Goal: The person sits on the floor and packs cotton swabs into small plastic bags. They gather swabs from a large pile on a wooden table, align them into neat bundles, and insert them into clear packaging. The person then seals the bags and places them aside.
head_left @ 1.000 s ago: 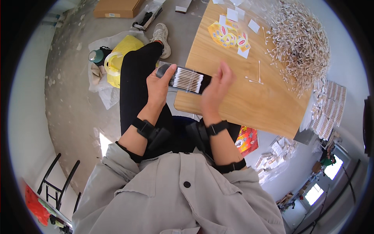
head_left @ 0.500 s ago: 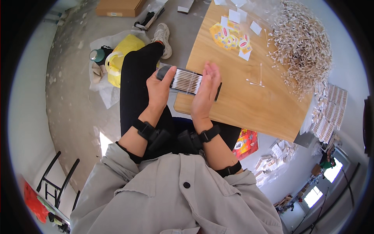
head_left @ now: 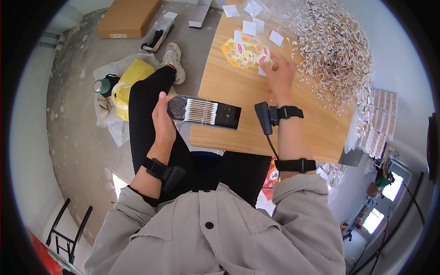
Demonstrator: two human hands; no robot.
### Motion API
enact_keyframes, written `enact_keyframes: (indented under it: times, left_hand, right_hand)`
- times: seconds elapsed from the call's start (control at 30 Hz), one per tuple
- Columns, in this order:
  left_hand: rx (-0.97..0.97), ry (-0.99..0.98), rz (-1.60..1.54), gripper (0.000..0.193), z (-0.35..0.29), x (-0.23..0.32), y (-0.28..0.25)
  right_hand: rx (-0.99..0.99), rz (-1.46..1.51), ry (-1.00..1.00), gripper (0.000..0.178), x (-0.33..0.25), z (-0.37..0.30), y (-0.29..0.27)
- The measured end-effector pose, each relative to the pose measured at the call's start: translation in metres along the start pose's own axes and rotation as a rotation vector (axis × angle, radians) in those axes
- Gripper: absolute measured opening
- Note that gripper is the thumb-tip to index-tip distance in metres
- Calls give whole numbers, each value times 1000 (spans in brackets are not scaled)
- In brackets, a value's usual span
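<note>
My left hand (head_left: 163, 118) grips the left end of a long black tray (head_left: 228, 117), thumb along its edge. A row of white-tipped cotton swabs (head_left: 201, 112) lies side by side across the tray, with a clear band over them. My right hand (head_left: 282, 77) reaches over the table, thumb and forefinger apart and curved at a yellow and white printed card (head_left: 263, 56); it holds nothing that I can make out. More yellow printed cards (head_left: 239, 56) lie in a loose pile just left of its fingers.
A wooden table (head_left: 243, 91) carries a big heap of loose cotton swabs (head_left: 337, 50) at its far right and scattered white cards (head_left: 250, 28). Banded swab bundles (head_left: 379, 117) stack beyond its right edge. On the floor are a yellow bag (head_left: 137, 75), a green-lidded bottle (head_left: 101, 86) and a cardboard box (head_left: 126, 20).
My right hand has left the swabs and moved up and right to the yellow cards. My left hand has shifted slightly left with the tray, whose right end now shows.
</note>
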State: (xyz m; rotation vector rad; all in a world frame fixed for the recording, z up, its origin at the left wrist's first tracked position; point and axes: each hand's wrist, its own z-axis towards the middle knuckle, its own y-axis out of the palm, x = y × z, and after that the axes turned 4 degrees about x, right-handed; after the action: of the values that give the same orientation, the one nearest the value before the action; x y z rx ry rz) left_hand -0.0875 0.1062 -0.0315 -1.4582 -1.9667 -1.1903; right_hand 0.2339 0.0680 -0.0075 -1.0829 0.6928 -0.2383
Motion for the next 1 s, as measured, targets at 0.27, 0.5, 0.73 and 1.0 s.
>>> enact_keyframes:
  times: [0.27,0.5,0.73,1.0]
  left_hand:
    - [30,22,46,41,4,-7,-8]
    - [55,129,32,27,5,3,-11]
    - [-193,721,498,17,-42,106,33]
    - [-1261,381,-189,8,-135,194,74]
  right_hand:
    - [-174,231,134,35,-3,19,-6]
    - [-191,38,3,25,-1,28,-19]
    - [-45,404,174,18,5,10,-26]
    - [-96,737,440,20,-25,-9,-20]
